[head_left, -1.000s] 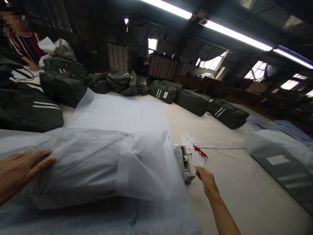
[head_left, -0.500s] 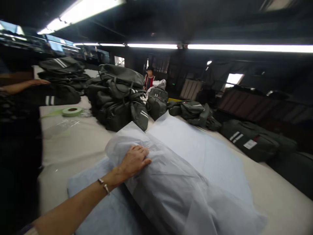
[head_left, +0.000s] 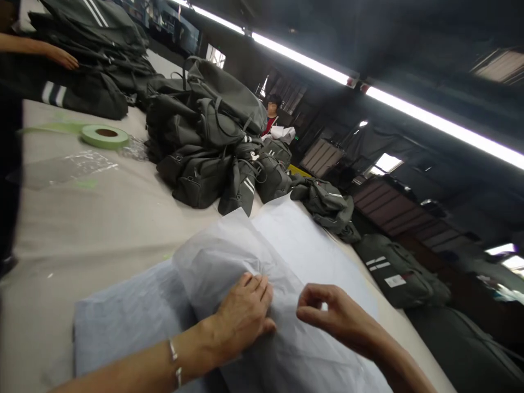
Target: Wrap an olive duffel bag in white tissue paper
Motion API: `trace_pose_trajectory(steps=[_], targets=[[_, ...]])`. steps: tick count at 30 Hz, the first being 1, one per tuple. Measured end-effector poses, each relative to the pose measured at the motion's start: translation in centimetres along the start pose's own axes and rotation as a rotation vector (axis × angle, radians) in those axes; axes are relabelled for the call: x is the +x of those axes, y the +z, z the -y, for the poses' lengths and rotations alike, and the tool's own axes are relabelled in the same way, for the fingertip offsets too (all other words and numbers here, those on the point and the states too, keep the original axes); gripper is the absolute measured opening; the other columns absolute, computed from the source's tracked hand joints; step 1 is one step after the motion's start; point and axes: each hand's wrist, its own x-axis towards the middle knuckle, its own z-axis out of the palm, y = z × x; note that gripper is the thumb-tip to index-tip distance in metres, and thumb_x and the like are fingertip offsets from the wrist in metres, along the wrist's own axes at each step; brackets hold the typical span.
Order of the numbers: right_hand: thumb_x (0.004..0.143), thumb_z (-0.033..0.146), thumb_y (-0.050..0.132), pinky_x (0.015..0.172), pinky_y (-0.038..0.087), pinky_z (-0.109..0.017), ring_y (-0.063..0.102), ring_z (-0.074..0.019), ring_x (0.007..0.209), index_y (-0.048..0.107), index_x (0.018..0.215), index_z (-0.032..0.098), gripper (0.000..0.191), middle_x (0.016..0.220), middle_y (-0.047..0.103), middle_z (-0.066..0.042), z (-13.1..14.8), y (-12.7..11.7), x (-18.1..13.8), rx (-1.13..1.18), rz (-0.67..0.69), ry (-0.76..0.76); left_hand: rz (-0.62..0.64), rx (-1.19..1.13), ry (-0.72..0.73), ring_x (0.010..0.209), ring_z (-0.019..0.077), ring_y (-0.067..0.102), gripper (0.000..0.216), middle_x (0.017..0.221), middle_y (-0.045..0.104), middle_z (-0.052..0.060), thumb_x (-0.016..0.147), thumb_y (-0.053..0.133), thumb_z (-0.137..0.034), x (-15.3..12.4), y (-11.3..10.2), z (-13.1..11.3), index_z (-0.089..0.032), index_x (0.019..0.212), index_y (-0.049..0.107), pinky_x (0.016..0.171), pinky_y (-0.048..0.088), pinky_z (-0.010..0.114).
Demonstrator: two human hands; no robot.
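Observation:
My left hand (head_left: 245, 314) lies on a bundle wrapped in thin white paper (head_left: 221, 245), its fingers slightly bent and its thumb apart. The paper wrinkles around the fingertips. What the wrapping covers is hidden. My right hand (head_left: 327, 311) is just to the right, above the paper, with thumb and forefinger curled together in a ring. Anything pinched there is too small to make out. Under the bundle spreads more pale paper (head_left: 123, 316), and a white sheet (head_left: 307, 234) reaches out behind it.
A roll of light green tape (head_left: 105, 136) and clear plastic (head_left: 73, 166) lie on the cloth-covered table (head_left: 123, 218). Dark duffel bags (head_left: 213, 125) are piled behind; others (head_left: 401, 273) line the right. A co-worker's hand (head_left: 61, 56) touches a bag at left. Another person (head_left: 272, 112) stands farther back.
My right hand has come into view over the paper from the right. My left hand stays on the wrapped bundle, its fingers a little more bent. The view has tilted.

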Motion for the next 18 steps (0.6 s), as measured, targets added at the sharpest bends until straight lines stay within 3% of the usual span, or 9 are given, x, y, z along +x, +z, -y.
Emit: trace_pose_trajectory(steps=[2,5,12,15,18], targets=[[0.074,0.032,0.066,0.054,0.035,-0.022,0.049,-0.0110,0.061,0.066,0.073,0.018,0.014,0.063,0.058,0.004,1.7,-0.6,4.8,-0.025,0.081,0.034,-0.006,0.001,0.056,0.120,0.0313,0.056,0.064,0.131,0.062,0.020,0.091,0.059,-0.059,-0.1,0.1,0.6,-0.007,0.127,0.059,0.104,0.038,0.045],[0.069,0.029,0.068,0.051,0.032,-0.022,0.049,-0.0102,0.058,0.068,0.071,0.018,0.011,0.061,0.059,0.004,1.1,-0.8,9.8,-0.132,0.175,0.103,-0.016,-0.008,0.131,0.118,0.0312,0.057,0.062,0.132,0.061,0.021,0.096,0.052,-0.056,-0.1,0.4,1.4,-0.005,0.130,0.056,0.102,0.038,0.045],[0.063,0.025,0.072,0.052,0.034,-0.024,0.055,-0.0131,0.061,0.069,0.067,0.022,0.006,0.063,0.064,0.005,-1.0,-0.6,13.8,-0.344,0.326,0.241,-0.143,-0.018,0.196,0.112,0.0278,0.060,0.054,0.125,0.066,0.018,0.101,0.044,-0.051,-0.1,1.6,2.6,-0.006,0.126,0.059,0.098,0.039,0.042],[0.062,0.032,0.080,0.057,0.037,-0.027,0.057,-0.0165,0.064,0.068,0.076,0.024,0.020,0.068,0.066,0.004,-0.8,-0.4,14.0,-0.533,0.261,0.214,-0.201,-0.012,0.192,0.111,0.0253,0.061,0.045,0.121,0.069,0.014,0.102,0.042,-0.043,-0.1,1.7,2.9,-0.009,0.124,0.061,0.097,0.040,0.040],[0.051,0.046,0.091,0.074,0.044,-0.038,0.062,-0.0261,0.078,0.067,0.097,0.024,0.056,0.084,0.068,-0.002,-1.5,-0.6,14.1,-0.733,0.130,0.102,-0.256,-0.016,0.173,0.109,0.0225,0.060,0.033,0.117,0.071,0.009,0.102,0.044,-0.033,-0.1,1.7,3.1,-0.014,0.119,0.064,0.096,0.041,0.037]])
